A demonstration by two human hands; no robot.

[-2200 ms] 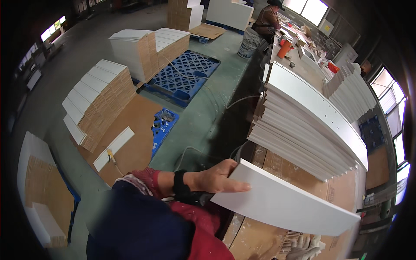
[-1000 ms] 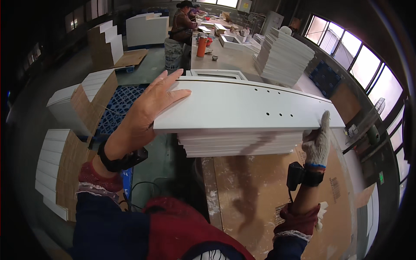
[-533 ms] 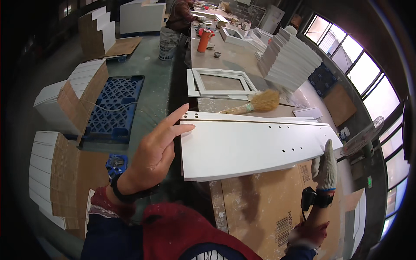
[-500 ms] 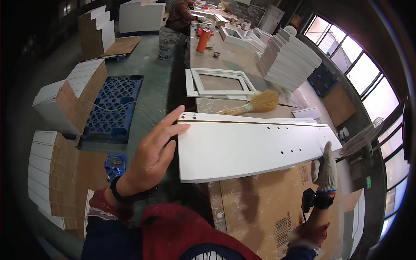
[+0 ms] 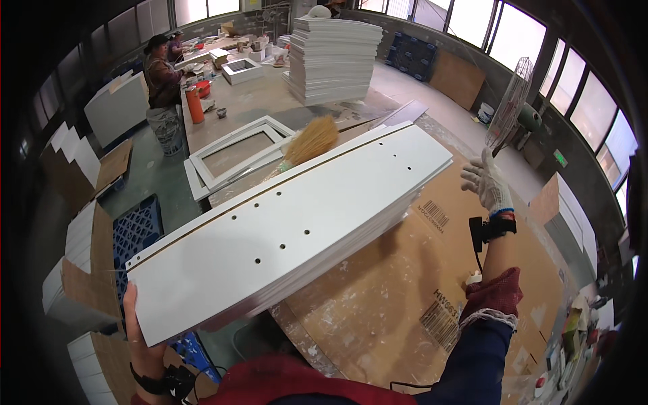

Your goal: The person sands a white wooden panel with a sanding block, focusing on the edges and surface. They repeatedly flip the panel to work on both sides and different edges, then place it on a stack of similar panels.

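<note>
A long white panel (image 5: pixel 283 226) with a groove along one edge and several drilled holes lies on top of a stack of similar panels (image 5: pixel 351 250), running from near left to far right. My bare left hand (image 5: pixel 140 337) is at the panel's near left end, one finger straight along the end edge. Its other fingers are hidden by the panel, so I cannot tell whether it grips. Off the panel's right end, my right hand (image 5: pixel 487 181) in a pale knitted glove is open above the cardboard, fingers spread, holding nothing.
Brown cardboard (image 5: pixel 378 324) covers the near tabletop. Behind the panel lie a straw brush (image 5: pixel 314 140) and white frames (image 5: pixel 223 177). Further off stand a tall panel stack (image 5: pixel 334 64) and an orange cylinder (image 5: pixel 194 104). Co-workers (image 5: pixel 160 74) are at the far left. A caged fan (image 5: pixel 509 101) stands right.
My view has swung right, so the panel now slants across it. My left hand has moved from beside the panel's corner down against its end. My right hand has left the panel and spread its fingers.
</note>
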